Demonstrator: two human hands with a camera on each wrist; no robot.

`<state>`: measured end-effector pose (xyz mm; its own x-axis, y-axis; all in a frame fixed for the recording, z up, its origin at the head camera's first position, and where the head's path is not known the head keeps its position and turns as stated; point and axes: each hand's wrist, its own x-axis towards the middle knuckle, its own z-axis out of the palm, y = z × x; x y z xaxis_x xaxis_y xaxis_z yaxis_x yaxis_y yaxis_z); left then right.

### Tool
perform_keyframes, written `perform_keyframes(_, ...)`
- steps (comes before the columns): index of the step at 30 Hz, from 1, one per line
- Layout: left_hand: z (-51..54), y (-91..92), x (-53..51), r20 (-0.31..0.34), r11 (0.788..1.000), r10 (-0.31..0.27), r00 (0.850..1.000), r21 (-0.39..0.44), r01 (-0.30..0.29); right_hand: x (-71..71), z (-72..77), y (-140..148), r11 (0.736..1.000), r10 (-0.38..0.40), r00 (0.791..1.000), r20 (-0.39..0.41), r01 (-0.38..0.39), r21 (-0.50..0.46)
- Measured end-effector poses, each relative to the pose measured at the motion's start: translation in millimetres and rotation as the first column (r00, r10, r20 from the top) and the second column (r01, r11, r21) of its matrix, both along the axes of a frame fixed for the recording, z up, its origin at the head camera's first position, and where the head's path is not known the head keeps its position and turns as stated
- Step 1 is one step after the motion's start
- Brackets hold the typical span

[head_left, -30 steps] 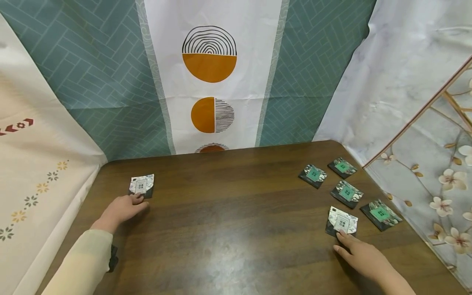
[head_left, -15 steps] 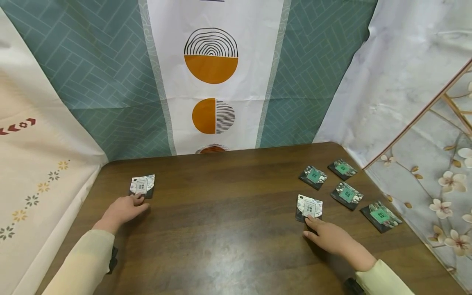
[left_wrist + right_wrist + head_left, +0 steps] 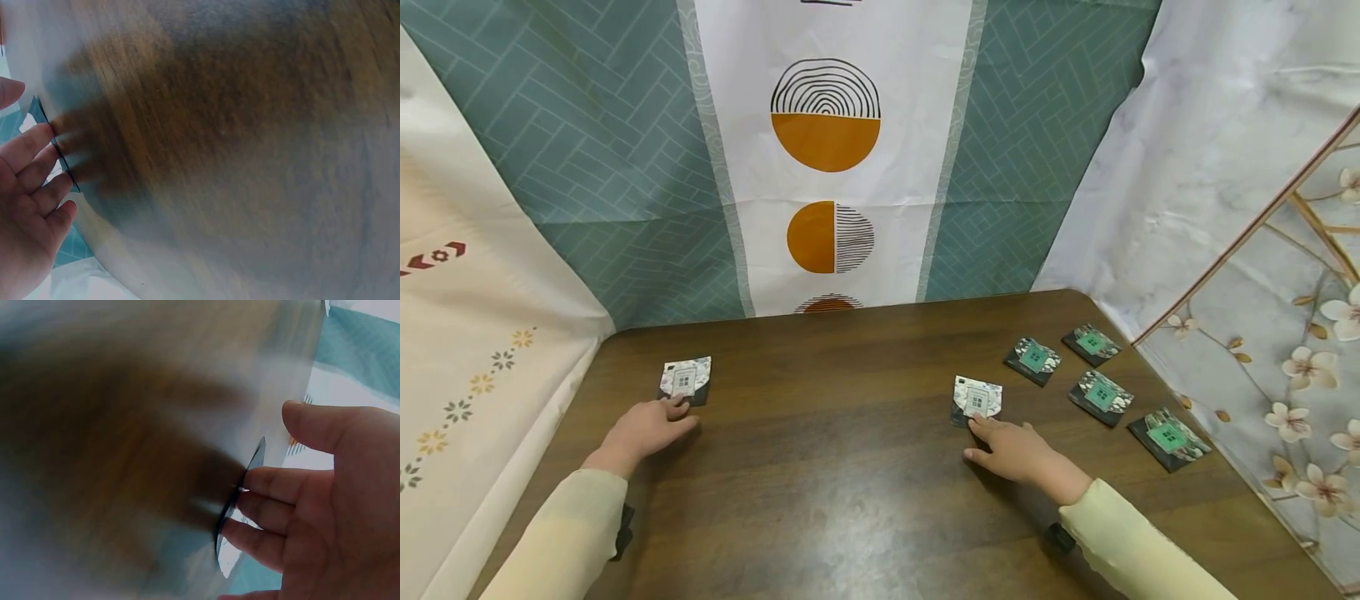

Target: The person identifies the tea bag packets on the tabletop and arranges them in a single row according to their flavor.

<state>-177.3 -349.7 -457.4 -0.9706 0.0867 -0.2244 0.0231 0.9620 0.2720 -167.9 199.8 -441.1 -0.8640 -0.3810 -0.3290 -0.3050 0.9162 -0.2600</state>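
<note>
At the table's left, my left hand (image 3: 643, 429) rests its fingertips on the near edge of a flat square packet (image 3: 685, 377), white with a dark lower part. The left wrist view shows several fairly straight fingers (image 3: 40, 165) touching that packet's edge, the thumb apart. Right of the table's middle, my right hand (image 3: 1018, 454) presses its fingertips on the near edge of a similar white-and-dark packet (image 3: 981, 393). In the right wrist view the fingers (image 3: 265, 512) lie extended against the packet's thin edge (image 3: 220, 534), and the thumb stands away from it. Neither hand curls round its packet.
Several dark packets with green labels lie at the right: one nearer the middle (image 3: 1033, 360), one at the back (image 3: 1091, 343), one in front (image 3: 1101, 397) and one nearest the right edge (image 3: 1168, 438). Curtains hang behind the brown wooden table (image 3: 820, 467).
My right hand has slid its white packet leftward and slightly away from me across the table, out of the group of green-labelled packets. The left hand and its packet have stayed in place.
</note>
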Motion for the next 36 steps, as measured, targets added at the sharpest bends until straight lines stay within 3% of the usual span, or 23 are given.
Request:
perform_keyframes(12,-2.0,1.0,1.2,-0.013,1.0,-0.011,1.0,0.002,0.011,-28.7,-5.2,-79.6,0.997,0.039,0.999,-0.005,-0.039,0.071)
perform_keyframes(23,-2.7,0.7,0.4,-0.002,1.0,-0.009,1.0,-0.004,0.009,-41.6,-16.3,-137.1,0.993,0.116,0.991,-0.065,-0.114,0.044)
perform_keyframes(36,0.1,1.9,0.0,-0.002,1.0,0.003,1.0,-0.028,-0.003,-53.1,-20.6,-212.9,0.977,0.204,0.969,-0.141,-0.192,0.098)
